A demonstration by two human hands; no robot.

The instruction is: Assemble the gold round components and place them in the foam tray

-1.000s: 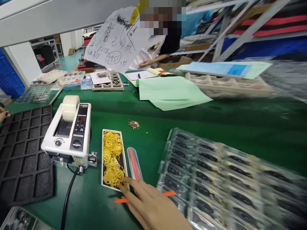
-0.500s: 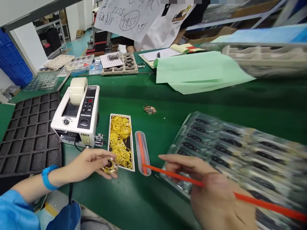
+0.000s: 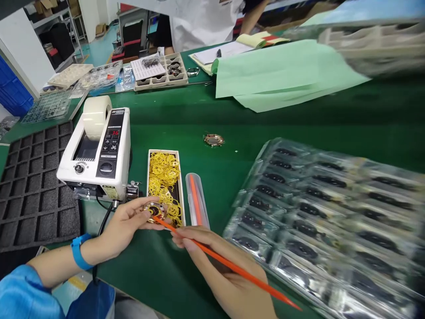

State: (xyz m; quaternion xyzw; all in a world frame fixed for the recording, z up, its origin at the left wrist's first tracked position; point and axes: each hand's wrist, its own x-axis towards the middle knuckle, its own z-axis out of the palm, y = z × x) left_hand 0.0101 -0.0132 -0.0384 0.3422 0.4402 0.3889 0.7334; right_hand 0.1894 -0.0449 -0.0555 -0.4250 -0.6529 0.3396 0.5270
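Observation:
My left hand (image 3: 133, 221), with a blue band at the wrist, pinches a gold-rimmed watch case (image 3: 154, 210) by its edge, in front of a white box. Between the fingers of my right hand (image 3: 219, 261) is a thin orange pointed stick (image 3: 239, 269), held like a pen. Its far tip meets the inside of the watch case; whether it presses there I cannot tell. The white box (image 3: 180, 177) contains tangled yellow rings (image 3: 162, 170). Beside it lies a long clear plastic case (image 3: 198, 195) with another orange stick in it. A second gold watch case (image 3: 214, 140) rests farther back.
A white tape dispenser (image 3: 96, 150) stands at left, beside a black foam tray (image 3: 36, 186) with square compartments. On the right lies a tray of plastic-wrapped dark parts (image 3: 308, 208). Green sheets (image 3: 282, 71) cover the back. A person in white (image 3: 202, 26) is across the table.
My right hand has moved left and brought the orange stick's tip to the watch case. My left hand has raised the watch case slightly. The camera view has tilted down.

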